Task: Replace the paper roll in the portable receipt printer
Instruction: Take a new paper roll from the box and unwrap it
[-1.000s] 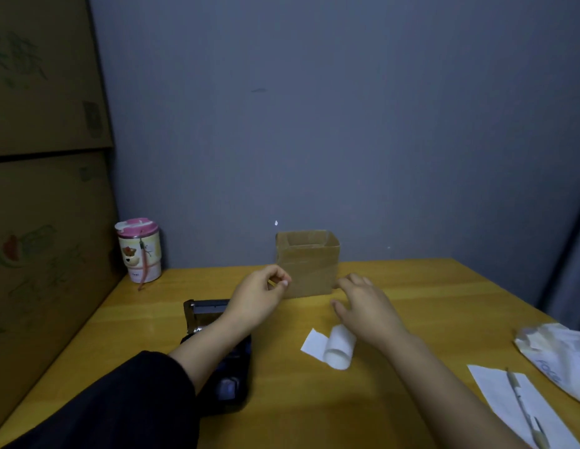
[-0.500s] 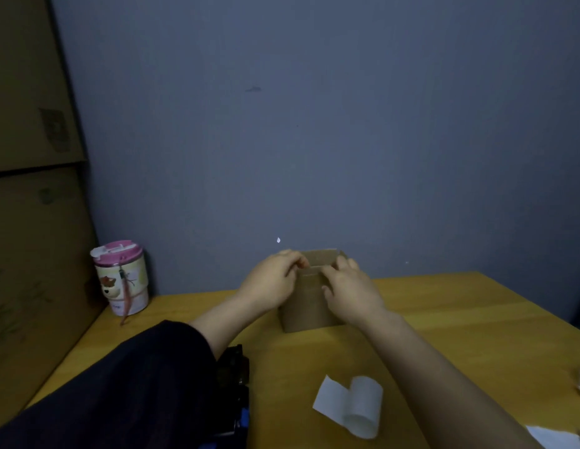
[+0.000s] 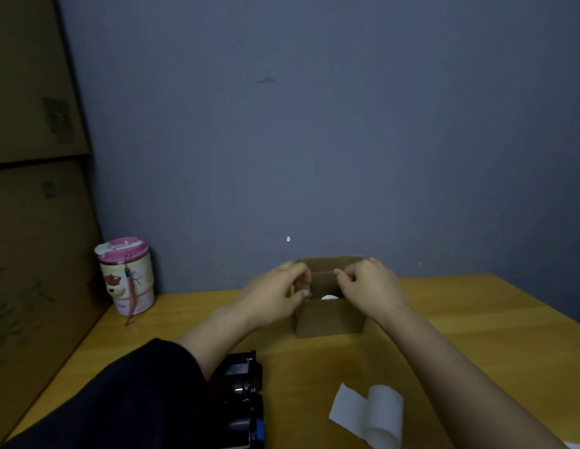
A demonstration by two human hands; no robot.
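Printer, black, lies at the table's near edge, partly hidden by the left sleeve. Loose paper roll lies beside it. Left hand and right hand pinch the cardboard box's flaps apart; something white shows inside. Cup stands at the far-left corner.

Both hands part the cardboard box flaps.

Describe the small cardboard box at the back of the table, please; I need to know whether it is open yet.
The cardboard box is small, plain brown, and stands upright on the wooden table near the wall. Its top is open: the left hand and right hand each grip a top flap, holding them apart. Something white and rounded shows inside.
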